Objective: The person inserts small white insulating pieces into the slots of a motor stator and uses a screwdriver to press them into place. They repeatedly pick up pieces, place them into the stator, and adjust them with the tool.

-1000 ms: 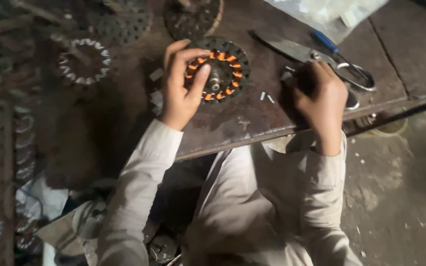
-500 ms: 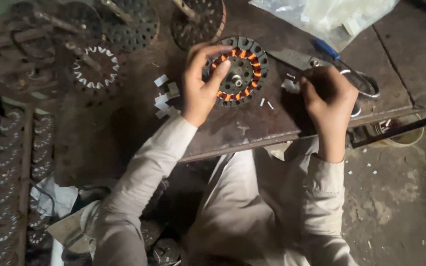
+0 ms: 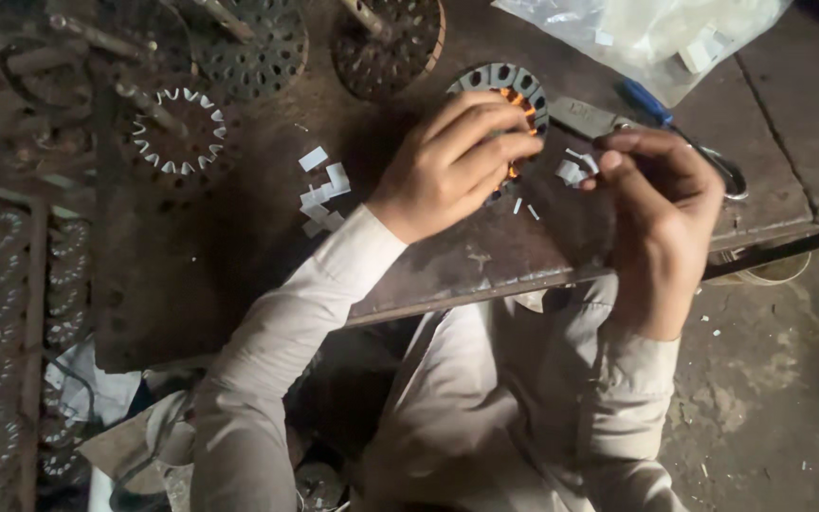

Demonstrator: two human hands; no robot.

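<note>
Round grey metal stator with orange copper windings (image 3: 509, 90) sits on the rusty table (image 3: 239, 237), mostly hidden under the left hand (image 3: 447, 166), fingers curled over it. Right hand (image 3: 661, 194) pinches something tiny, can't tell what.

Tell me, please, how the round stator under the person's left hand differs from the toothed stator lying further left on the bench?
The stator under the left hand carries orange copper windings and pale slot liners; the toothed stator further left shows bare teeth with white liners only. The first is partly covered and gripped by fingers; the second lies untouched, with a rod across it. Both are round, slotted metal rings lying flat on the dark workbench.
</note>
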